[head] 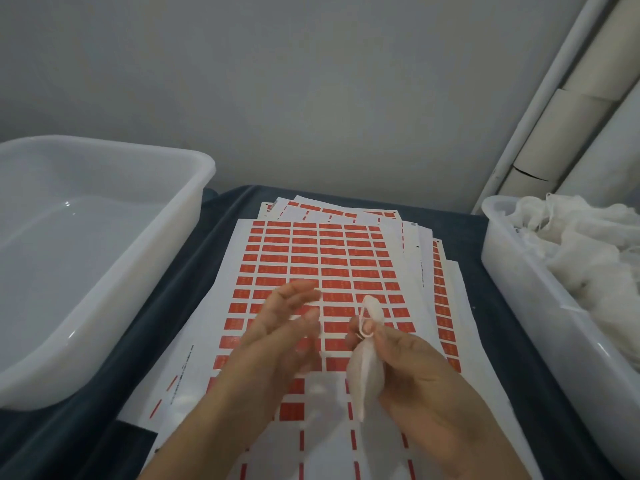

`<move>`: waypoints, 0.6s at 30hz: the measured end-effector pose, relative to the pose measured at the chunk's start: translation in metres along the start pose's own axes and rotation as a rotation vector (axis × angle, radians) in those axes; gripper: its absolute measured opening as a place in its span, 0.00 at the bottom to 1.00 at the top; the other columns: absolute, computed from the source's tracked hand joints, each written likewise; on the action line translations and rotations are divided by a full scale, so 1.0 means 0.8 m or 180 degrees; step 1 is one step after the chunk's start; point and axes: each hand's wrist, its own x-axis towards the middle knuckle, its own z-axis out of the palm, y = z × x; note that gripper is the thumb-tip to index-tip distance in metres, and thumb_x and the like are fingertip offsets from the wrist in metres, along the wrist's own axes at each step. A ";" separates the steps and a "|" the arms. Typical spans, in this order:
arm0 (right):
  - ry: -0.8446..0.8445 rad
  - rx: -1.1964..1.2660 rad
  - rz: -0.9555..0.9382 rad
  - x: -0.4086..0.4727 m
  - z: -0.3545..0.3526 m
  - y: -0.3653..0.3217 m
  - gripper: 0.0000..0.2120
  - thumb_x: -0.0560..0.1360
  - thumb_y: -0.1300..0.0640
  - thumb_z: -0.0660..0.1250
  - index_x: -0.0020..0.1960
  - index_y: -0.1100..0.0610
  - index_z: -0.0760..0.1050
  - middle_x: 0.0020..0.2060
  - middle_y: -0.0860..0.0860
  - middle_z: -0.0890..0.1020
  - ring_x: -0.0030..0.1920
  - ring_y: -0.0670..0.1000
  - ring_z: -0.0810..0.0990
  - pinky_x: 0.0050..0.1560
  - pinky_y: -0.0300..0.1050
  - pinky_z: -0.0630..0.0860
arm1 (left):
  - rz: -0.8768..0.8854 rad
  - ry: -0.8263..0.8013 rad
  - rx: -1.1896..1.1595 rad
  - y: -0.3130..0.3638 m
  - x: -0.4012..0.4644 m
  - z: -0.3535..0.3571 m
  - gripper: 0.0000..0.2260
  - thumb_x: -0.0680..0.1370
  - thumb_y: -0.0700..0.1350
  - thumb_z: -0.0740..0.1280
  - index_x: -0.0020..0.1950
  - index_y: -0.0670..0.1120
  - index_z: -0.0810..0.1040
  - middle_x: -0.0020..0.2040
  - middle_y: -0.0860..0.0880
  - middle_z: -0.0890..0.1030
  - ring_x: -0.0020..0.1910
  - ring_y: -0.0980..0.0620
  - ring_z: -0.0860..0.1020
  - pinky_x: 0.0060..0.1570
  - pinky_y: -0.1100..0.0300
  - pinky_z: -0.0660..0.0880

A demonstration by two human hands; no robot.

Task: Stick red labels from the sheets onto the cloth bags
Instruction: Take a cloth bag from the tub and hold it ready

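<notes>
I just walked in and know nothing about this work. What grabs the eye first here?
The stack of red label sheets fills the middle of the dark table. Over it, the right hand grips a small white cloth bag while the left hand hovers open. A white tub of cloth bags stands at right.

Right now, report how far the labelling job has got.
Done: the near rows of the top label sheet are already peeled bare, yet the left tub holds no bags. In hand: the right hand grips one cloth bag; the left hand, blurred, hovers open. Left: a heap of bags in the right tub, many red labels.
</notes>
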 end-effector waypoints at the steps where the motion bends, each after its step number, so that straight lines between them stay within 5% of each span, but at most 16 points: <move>1: 0.0080 -0.0156 -0.0052 0.000 0.001 -0.001 0.09 0.67 0.54 0.66 0.42 0.49 0.85 0.45 0.52 0.85 0.47 0.52 0.84 0.44 0.44 0.81 | 0.0500 0.0290 0.0570 0.000 -0.003 0.002 0.11 0.63 0.58 0.73 0.43 0.65 0.76 0.48 0.63 0.81 0.49 0.56 0.81 0.46 0.61 0.80; 3: 0.0238 -0.0565 -0.0166 0.003 0.000 0.000 0.10 0.67 0.53 0.65 0.43 0.49 0.85 0.43 0.49 0.85 0.46 0.49 0.84 0.45 0.41 0.80 | 0.1807 0.0579 0.1988 -0.001 -0.009 0.009 0.10 0.67 0.55 0.70 0.45 0.64 0.72 0.50 0.66 0.76 0.51 0.64 0.76 0.46 0.73 0.75; 5: 0.0420 -0.0936 -0.0270 0.004 0.001 0.003 0.11 0.66 0.51 0.66 0.44 0.51 0.85 0.43 0.49 0.85 0.50 0.52 0.82 0.56 0.45 0.76 | 0.2663 0.0448 0.2856 -0.016 -0.010 0.015 0.13 0.68 0.49 0.69 0.50 0.58 0.72 0.50 0.64 0.73 0.54 0.71 0.70 0.45 0.81 0.69; 7: 0.0478 -0.1100 -0.0313 0.004 0.004 0.006 0.11 0.66 0.50 0.66 0.44 0.49 0.85 0.43 0.50 0.85 0.52 0.53 0.80 0.62 0.49 0.71 | 0.2740 0.0349 0.3030 -0.024 -0.009 0.021 0.13 0.68 0.47 0.69 0.50 0.55 0.74 0.47 0.62 0.73 0.53 0.73 0.68 0.45 0.82 0.67; 15: 0.0303 -0.0907 -0.0343 0.003 0.006 0.008 0.11 0.65 0.52 0.67 0.44 0.50 0.85 0.46 0.51 0.85 0.53 0.54 0.80 0.56 0.43 0.75 | 0.2664 0.0519 0.3028 -0.030 -0.003 0.013 0.05 0.68 0.44 0.69 0.43 0.48 0.81 0.42 0.62 0.74 0.45 0.70 0.74 0.40 0.81 0.70; 18: 0.0339 -0.0842 -0.0353 0.005 0.003 0.007 0.13 0.64 0.52 0.68 0.46 0.49 0.84 0.47 0.51 0.85 0.54 0.54 0.80 0.57 0.45 0.75 | 0.2170 0.0395 0.2707 -0.027 -0.005 0.015 0.06 0.70 0.47 0.70 0.37 0.57 0.75 0.34 0.65 0.75 0.42 0.64 0.75 0.35 0.77 0.71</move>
